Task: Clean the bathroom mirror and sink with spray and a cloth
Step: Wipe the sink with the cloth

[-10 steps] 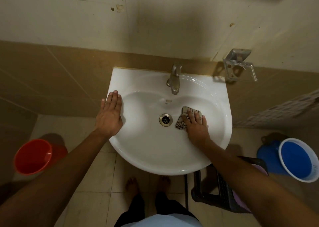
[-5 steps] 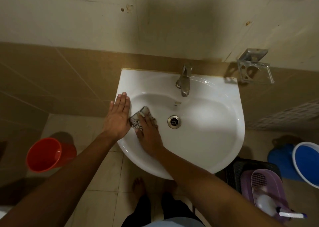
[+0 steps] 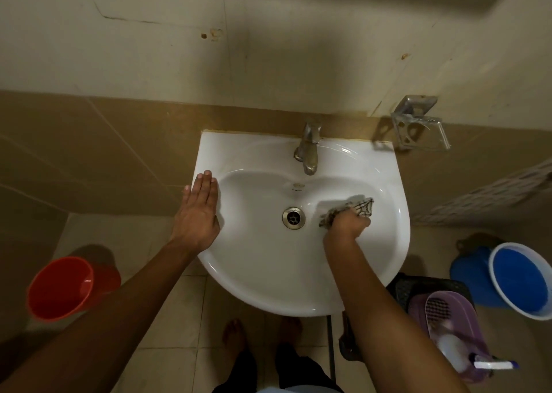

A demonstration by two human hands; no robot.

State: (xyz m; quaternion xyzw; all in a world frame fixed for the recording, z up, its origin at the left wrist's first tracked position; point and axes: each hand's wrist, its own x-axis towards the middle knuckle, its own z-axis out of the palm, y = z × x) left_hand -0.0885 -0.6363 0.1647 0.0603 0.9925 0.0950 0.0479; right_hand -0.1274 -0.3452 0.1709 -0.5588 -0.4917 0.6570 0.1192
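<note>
Sink (image 3: 298, 285) holds a checked cloth (image 3: 355, 209) right of the drain (image 3: 293, 218). Right hand (image 3: 346, 227) fingers grip the cloth; left hand (image 3: 197, 213) rests flat, fingers extended, on the rim.

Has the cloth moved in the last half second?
Yes. The cloth, gripped by the right hand, crossed from left of the drain to its right.
</note>
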